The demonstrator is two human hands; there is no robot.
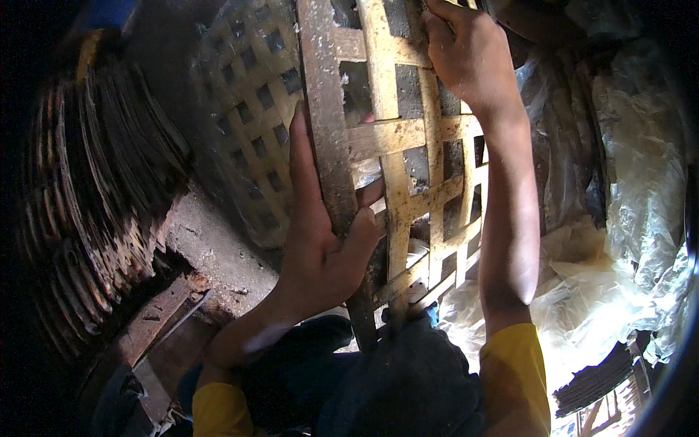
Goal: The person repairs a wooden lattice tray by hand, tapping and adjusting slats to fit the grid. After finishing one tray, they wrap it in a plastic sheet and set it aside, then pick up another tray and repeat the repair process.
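Observation:
A woven bamboo lattice panel (393, 175) with a dark wooden side bar (322, 109) stands tilted in front of me. My left hand (320, 255) is closed around the lower part of that bar. One finger lies along its left side, while the thumb and another finger show by the gaps on its right. Higher up, at the top edge of the view, my right hand (473, 65) is curled closed at the lattice strips. Its fingertips are partly hidden, and the panel's upper end is out of view.
A second woven lattice (251, 124) lies in shadow behind the panel. To the left stands a stack of thin, ragged-edged dark sheets (95, 197). Crumpled clear plastic sheeting (633, 182) hangs and spreads at the right. A wooden board (156, 313) lies at lower left.

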